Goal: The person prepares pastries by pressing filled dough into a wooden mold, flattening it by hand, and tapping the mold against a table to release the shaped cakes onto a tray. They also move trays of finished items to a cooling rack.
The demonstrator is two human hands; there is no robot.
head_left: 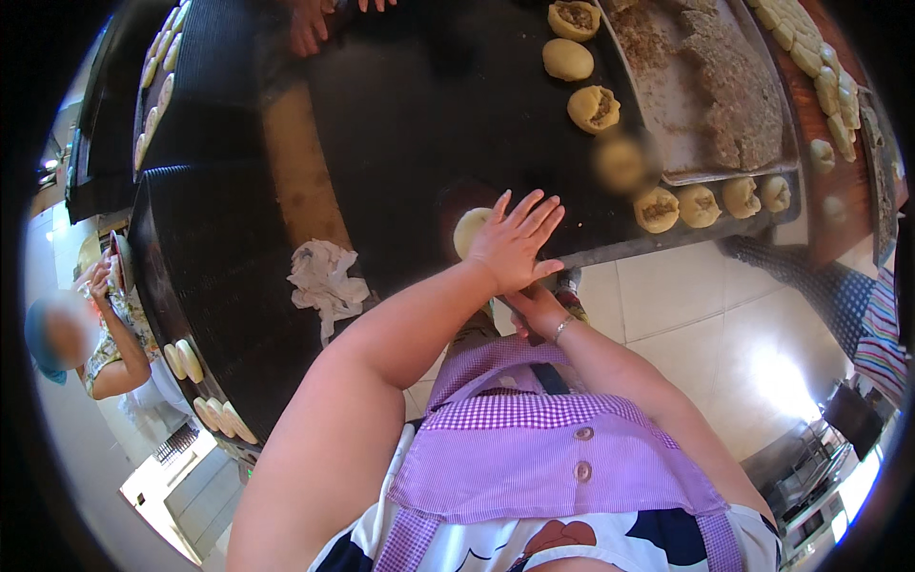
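Note:
My left hand (519,241) lies flat with its fingers spread over a small pale dough round (471,233), covering its right side. The round rests on a large black tray (410,124), close to its near edge. Just below, at that edge, my right hand (537,315) is closed with the fingers curled. A dark brown thing shows between its fingers, mostly hidden by the hands. Several dough balls with brown filling, such as the open-topped one (657,210), stand along the tray's right side and near corner.
A metal tray (681,177) of crumbly brown filling lies at the right. Beyond it are dough pieces (805,55) on a wooden surface. A crumpled white cloth (326,279) lies at left. Another person's hand (307,27) is at the far edge; a capped person (114,353) stands left.

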